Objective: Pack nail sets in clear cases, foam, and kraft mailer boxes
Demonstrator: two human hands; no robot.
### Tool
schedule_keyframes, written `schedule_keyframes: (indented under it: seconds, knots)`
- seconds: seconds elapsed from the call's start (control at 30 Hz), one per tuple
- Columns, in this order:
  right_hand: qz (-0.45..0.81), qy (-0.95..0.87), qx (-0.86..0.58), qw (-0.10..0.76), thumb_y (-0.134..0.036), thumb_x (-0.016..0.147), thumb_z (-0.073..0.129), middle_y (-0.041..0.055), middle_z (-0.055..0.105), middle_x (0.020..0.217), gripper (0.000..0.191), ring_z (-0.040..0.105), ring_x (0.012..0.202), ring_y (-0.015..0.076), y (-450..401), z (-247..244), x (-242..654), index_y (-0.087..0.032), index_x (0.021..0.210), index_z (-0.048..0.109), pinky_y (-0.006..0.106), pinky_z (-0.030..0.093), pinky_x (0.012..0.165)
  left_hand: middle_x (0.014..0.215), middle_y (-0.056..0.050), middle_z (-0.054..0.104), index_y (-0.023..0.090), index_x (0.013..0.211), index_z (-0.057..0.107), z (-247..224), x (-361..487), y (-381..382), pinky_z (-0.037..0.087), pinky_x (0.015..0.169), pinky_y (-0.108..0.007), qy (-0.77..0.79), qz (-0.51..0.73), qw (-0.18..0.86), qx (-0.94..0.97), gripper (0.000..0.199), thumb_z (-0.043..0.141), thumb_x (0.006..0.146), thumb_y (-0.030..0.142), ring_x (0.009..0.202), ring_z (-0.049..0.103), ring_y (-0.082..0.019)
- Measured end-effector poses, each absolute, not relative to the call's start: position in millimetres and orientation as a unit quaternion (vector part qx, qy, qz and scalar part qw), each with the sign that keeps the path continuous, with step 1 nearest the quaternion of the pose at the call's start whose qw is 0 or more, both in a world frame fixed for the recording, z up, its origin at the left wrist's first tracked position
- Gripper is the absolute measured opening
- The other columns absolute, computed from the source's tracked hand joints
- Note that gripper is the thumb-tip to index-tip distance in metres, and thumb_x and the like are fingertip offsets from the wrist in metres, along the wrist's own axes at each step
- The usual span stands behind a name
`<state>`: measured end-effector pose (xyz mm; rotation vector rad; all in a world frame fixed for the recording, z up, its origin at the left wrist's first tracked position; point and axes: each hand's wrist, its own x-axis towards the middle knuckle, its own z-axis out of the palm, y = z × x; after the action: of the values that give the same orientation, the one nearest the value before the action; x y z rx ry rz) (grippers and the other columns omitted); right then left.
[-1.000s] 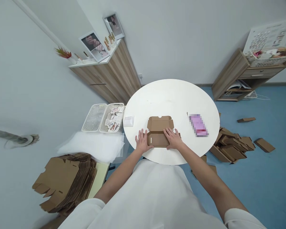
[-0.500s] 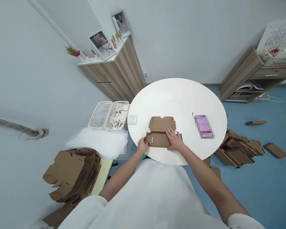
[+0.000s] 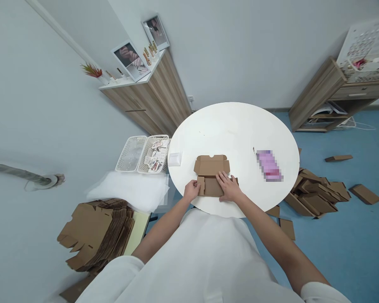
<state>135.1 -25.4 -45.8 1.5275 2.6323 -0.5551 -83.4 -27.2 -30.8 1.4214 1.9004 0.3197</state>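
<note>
A brown cardboard box [image 3: 212, 165], partly folded, lies on the white oval table [image 3: 233, 126] near its front edge. Its lid with rounded side flaps is laid back, away from me. My left hand [image 3: 192, 190] pinches the box's left end, where a flap is folded inward over the base. Flat across the right part of the base lies my right hand [image 3: 229, 187], fingers spread, with the right end flap partly hidden under it.
A pixelated purple item [image 3: 269, 166] lies on the table's right, a small white object [image 3: 175, 158] on its left. White baskets [image 3: 153, 154] and a stack of flat cardboard blanks [image 3: 94, 231] stand at left. Folded boxes [image 3: 318, 195] are piled on the floor at right.
The left end flap has been turned inward over the base by my left hand, which moved slightly right. My right hand stays pressed on the box. The view has shifted a little.
</note>
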Motion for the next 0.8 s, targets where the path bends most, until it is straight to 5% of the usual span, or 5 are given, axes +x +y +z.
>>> schedule_keyframes:
  seconds: [0.63,0.8]
  knots:
    - [-0.172,0.863,0.473,0.047,-0.061,0.051,0.062,0.0143,0.007,0.146,0.112,-0.002,0.133,0.0314,-26.0,-41.8,136.2,-0.019,0.139,0.008,0.053,0.005,0.102,0.08,-0.005,0.062,0.018,0.087,0.049,-29.8,-79.3,-18.6,0.039,0.06,-0.026,0.745,0.007,0.28,0.605,0.014,0.049,0.074,0.019,0.075,0.058,-0.019]
    - [-0.17,0.862,0.476,0.045,-0.058,0.051,0.063,0.0138,0.009,0.145,0.111,-0.001,0.133,0.0311,-25.1,-40.3,138.0,-0.019,0.139,0.008,0.052,0.005,0.102,0.093,-0.007,0.059,0.015,0.119,0.035,-22.3,-83.6,-27.7,0.042,0.067,-0.027,0.715,0.062,0.309,0.624,0.05,0.051,0.076,0.036,0.078,0.058,-0.017]
